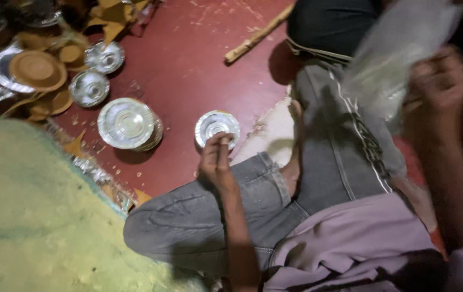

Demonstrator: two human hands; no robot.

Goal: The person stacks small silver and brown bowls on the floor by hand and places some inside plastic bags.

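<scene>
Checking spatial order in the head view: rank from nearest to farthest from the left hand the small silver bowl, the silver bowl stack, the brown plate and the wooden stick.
From the left hand:
1. Small silver bowl, at the fingertips.
2. Silver bowl stack, to its left.
3. Wooden stick, top centre.
4. Brown plate, far upper left.

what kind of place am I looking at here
Probably a small home workshop for making foil paper bowls, worked sitting on the floor: stacks of silver bowls on the red floor, brown paper scraps, and the left hand holding one small bowl.
</scene>
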